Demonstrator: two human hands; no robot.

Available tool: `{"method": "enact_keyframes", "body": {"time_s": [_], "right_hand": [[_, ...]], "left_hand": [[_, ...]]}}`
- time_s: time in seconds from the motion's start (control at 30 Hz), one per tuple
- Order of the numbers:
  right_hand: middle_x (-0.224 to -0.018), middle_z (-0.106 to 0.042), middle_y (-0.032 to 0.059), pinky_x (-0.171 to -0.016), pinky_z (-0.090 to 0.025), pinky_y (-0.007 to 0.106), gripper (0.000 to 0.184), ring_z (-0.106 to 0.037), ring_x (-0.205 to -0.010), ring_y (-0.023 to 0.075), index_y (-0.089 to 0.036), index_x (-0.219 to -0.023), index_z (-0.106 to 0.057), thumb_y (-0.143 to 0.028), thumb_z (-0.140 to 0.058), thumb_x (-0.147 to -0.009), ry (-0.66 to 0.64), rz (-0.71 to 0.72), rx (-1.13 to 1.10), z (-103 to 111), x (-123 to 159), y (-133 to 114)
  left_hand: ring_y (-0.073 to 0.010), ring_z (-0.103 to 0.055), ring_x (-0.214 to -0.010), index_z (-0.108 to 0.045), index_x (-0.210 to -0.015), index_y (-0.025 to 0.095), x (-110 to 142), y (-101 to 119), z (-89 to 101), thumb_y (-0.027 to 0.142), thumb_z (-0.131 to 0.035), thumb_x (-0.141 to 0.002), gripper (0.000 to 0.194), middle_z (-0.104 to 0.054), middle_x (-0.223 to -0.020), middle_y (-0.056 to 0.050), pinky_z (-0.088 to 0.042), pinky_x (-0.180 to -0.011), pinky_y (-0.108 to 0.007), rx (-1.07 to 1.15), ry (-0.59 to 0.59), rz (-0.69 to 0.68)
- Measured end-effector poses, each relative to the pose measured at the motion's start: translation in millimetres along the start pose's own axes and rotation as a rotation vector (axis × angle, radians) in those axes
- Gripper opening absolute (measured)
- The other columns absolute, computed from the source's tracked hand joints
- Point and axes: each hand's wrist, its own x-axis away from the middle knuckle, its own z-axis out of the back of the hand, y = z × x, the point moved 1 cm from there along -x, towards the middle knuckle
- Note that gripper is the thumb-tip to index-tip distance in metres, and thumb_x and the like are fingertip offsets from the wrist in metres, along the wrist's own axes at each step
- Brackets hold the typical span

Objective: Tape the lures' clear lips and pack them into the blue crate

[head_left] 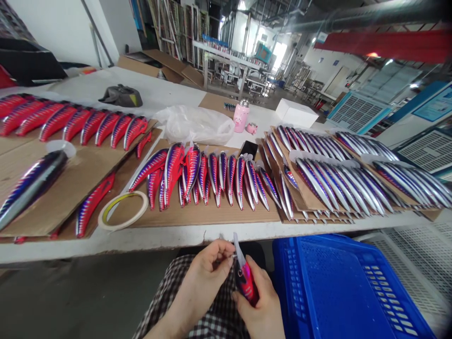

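Note:
Over my lap, my right hand (260, 297) is wrapped round a red and dark fishing lure (246, 281). The lure's clear bill (239, 249) points up and away from me. Thumb and fingers of my left hand (211, 266) are pinched together beside the base of the bill; what sits between them is too small to make out. On the table ahead, a row of purple, red and silver lures (231, 176) lies on cardboard. A roll of tape (123, 210) rests left of that row.
A blue plastic crate (339, 287) stands by my right side. Stacked cardboard sheets of silver lures (335, 181) fill the table's right; red lures (74, 122) lie at left. Farther back are a plastic bag (196, 124), a pink bottle (241, 116), a phone (249, 149) and a white box (296, 113).

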Motion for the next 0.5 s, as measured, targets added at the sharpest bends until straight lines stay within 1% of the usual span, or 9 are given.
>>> {"method": "enact_keyframes", "body": {"time_s": [0.13, 0.23, 0.37, 0.5], "right_hand": [[-0.116, -0.068, 0.0032, -0.097, -0.047, 0.037, 0.057, -0.061, -0.109, 0.0261, -0.024, -0.123, -0.062, -0.015, -0.06, -0.068, 0.014, 0.034, 0.046, -1.1, 0.3, 1.1], [-0.116, -0.068, 0.0028, -0.096, -0.048, 0.036, 0.057, -0.062, -0.109, 0.0254, -0.025, -0.124, -0.061, -0.015, -0.059, -0.068, -0.001, 0.039, 0.032, -0.3, -0.8, 0.3], [-0.116, -0.067, 0.0013, -0.097, -0.047, 0.038, 0.06, -0.061, -0.11, 0.0251, -0.027, -0.124, -0.061, -0.014, -0.06, -0.065, -0.05, 0.001, -0.025, 2.2, -3.9, -1.5], [-0.116, -0.067, 0.0003, -0.097, -0.047, 0.038, 0.064, -0.061, -0.109, 0.0253, -0.029, -0.123, -0.061, -0.013, -0.063, -0.062, -0.102, -0.038, -0.096, 5.1, -6.5, -1.9]], "left_hand": [[-0.018, -0.06, -0.08, -0.06, -0.088, 0.018, -1.3, -4.1, 1.5, 0.025, -0.058, -0.077, 0.013, -0.065, -0.082, -0.002, -0.046, -0.078, -0.03, 0.01, -0.017, 0.006], [-0.0181, -0.059, -0.08, -0.06, -0.089, 0.018, -1.8, -4.7, 4.2, 0.026, -0.06, -0.076, 0.015, -0.065, -0.082, -0.002, -0.045, -0.079, -0.031, 0.023, -0.033, 0.031], [-0.0158, -0.056, -0.076, -0.061, -0.085, 0.018, -3.4, -5.8, 7.5, 0.025, -0.064, -0.073, 0.014, -0.063, -0.077, 0.001, -0.043, -0.076, -0.029, 0.072, -0.067, 0.062], [-0.0146, -0.054, -0.075, -0.06, -0.084, 0.016, -6.8, -9.2, 10.6, 0.027, -0.069, -0.07, 0.02, -0.062, -0.076, 0.001, -0.041, -0.075, -0.028, 0.165, -0.113, 0.091]]}}
